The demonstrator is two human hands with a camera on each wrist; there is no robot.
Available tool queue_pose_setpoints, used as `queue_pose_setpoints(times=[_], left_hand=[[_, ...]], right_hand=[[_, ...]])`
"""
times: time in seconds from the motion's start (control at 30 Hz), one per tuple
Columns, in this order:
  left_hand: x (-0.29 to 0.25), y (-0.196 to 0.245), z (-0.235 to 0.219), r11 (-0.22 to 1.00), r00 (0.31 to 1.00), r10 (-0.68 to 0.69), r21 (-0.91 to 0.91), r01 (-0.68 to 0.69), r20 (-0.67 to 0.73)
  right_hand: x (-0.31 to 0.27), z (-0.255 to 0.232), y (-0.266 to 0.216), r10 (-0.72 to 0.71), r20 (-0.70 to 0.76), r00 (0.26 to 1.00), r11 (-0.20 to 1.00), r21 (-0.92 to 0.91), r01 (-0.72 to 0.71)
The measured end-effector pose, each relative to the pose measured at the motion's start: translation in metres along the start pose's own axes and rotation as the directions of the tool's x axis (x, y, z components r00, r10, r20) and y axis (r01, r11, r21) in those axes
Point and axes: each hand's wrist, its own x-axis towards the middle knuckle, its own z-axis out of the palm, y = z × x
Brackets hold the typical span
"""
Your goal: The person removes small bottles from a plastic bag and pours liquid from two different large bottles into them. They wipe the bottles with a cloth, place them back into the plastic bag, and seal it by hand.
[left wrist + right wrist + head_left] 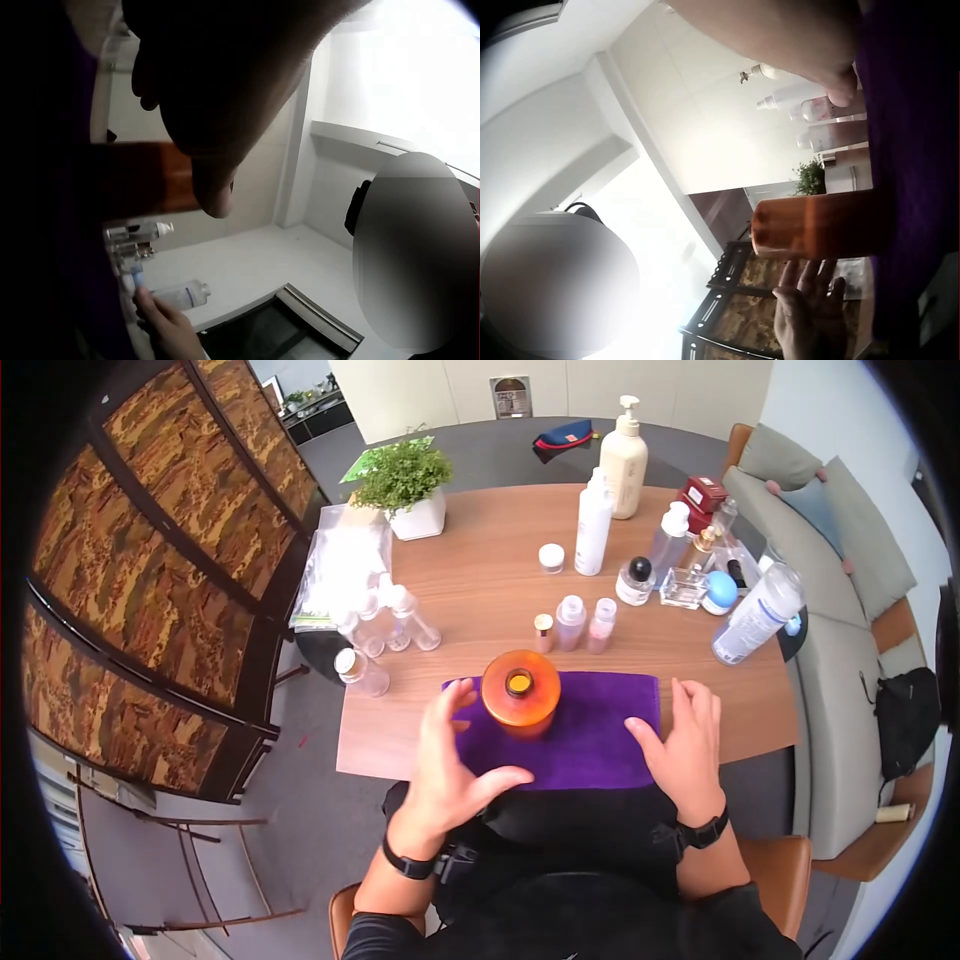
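Holds left hand [447,762] at eight o'clock, right hand [685,752] at four from amber bottle [521,702], thumbs inward, fingers opened wide.

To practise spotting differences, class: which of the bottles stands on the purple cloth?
The orange bottle, beside the left hand. It alone stands on the purple cloth; the others, like the cream pump bottle, are off it.
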Motion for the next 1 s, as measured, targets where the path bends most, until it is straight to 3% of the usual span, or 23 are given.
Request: queue_pose_setpoints(times=[0.07,0.2,0.27,0.33,0.37,0.43,0.47,0.5,0.53,0.57,0.6,0.67,0.7,0.8,0.83,0.87,0.93,1.0], left_hand=[[0.007,0.007,0.023,0.989,0.997,-0.071,-0.132,0.066,-0.029],[0.024,0.022,0.039,0.993,0.997,-0.072,-0.092,0.070,-0.015],[0.021,0.010,0.047,0.989,0.991,-0.127,-0.088,0.122,-0.051],[0.023,0.010,0.046,0.984,0.989,-0.124,-0.136,0.113,-0.076],[0.023,0.007,0.046,0.985,0.993,-0.099,-0.150,0.087,-0.071],[0.021,0.005,0.044,0.985,0.995,-0.076,-0.161,0.064,-0.071],[0.020,0.004,0.044,0.983,0.996,-0.063,-0.176,0.051,-0.067],[0.019,0.003,0.043,0.981,0.997,-0.050,-0.190,0.037,-0.060],[0.019,0.002,0.044,0.981,0.997,-0.049,-0.189,0.036,-0.063],[0.017,0.001,0.046,0.974,0.997,-0.060,-0.219,0.049,-0.046],[0.016,0.000,0.048,0.967,0.997,-0.072,-0.248,0.062,-0.031],[0.014,-0.001,0.049,0.970,0.997,-0.061,-0.237,0.049,-0.043],[0.014,-0.001,0.049,0.973,0.997,-0.052,-0.228,0.039,-0.052],[0.010,-0.003,0.053,0.965,0.993,-0.106,-0.247,0.088,-0.061],[0.007,-0.007,0.053,0.957,0.992,-0.114,-0.272,0.097,-0.049],[0.007,-0.010,0.055,0.958,0.995,-0.060,-0.283,0.036,-0.078],[0.007,-0.010,0.056,0.960,0.994,-0.064,-0.277,0.037,-0.088],[0.010,-0.006,0.053,0.966,0.994,-0.060,-0.256,0.035,-0.090]], right_hand=[[0.001,0.007,-0.002,0.040,0.040,0.998,0.994,-0.104,-0.036],[0.000,0.019,-0.006,0.070,0.044,0.997,0.986,-0.157,-0.062],[0.001,0.020,-0.004,0.045,0.044,0.998,0.992,-0.124,-0.039],[0.004,0.022,0.002,0.008,0.201,0.979,1.000,-0.017,-0.005],[0.008,0.020,0.000,0.001,0.200,0.980,1.000,-0.016,0.003],[0.018,0.008,-0.007,0.170,0.411,0.896,0.877,0.351,-0.328],[0.021,0.005,-0.014,0.164,0.411,0.897,0.879,0.353,-0.322],[0.023,0.005,-0.026,0.167,0.442,0.881,0.523,0.718,-0.459],[0.024,0.006,-0.037,0.152,0.472,0.868,0.020,0.877,-0.480],[0.026,0.007,-0.045,0.122,0.500,0.858,-0.028,0.865,-0.500],[0.024,0.012,-0.054,0.118,0.501,0.857,-0.029,0.865,-0.502],[0.018,0.027,-0.078,0.219,0.354,0.909,-0.014,0.933,-0.360],[0.017,0.028,-0.091,0.218,0.272,0.937,0.067,0.954,-0.292],[0.011,0.046,-0.113,0.050,-0.002,0.999,0.253,0.967,-0.010],[0.009,0.044,-0.107,-0.114,-0.012,0.993,0.393,0.918,0.056],[0.018,0.044,-0.108,-0.320,-0.194,0.928,0.552,0.758,0.348],[0.025,0.050,-0.109,-0.402,-0.276,0.873,0.568,0.673,0.474],[0.023,0.052,-0.106,-0.416,-0.284,0.864,0.588,0.640,0.494]])
